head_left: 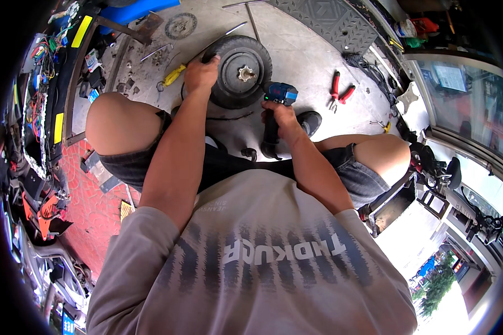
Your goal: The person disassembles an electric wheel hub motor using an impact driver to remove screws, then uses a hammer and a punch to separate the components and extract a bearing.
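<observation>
head view: black-tyred wheel (224, 92) is set on the gray floor (302, 56) ahead of the person, between the knees and beyond, hub side turned to the camera. a pale flange (242, 77) and a short axle (250, 74) are seen at its center. the tyre's left edge is touched by the left hand (202, 75), thumb laid on the rubber; the other fingers are mostly hidden, so whether it is gripped cannot be told. a blue power driver (282, 94) is held by the right hand (282, 116), fingers wrapped around the handle; its head is placed just beside the wheel's lower right edge, contact cannot be told. a yellow-handled tool (174, 75) is left just beside the left hand. red-handled pliers (341, 92) are laid right of the driver, well apart, handles spread. a metal disc (181, 25) and a black tread plate (332, 22) are placed farther out. tangled wires (46, 50) are seen at far left, a glass-fronted cabinet (458, 84) at far right.
</observation>
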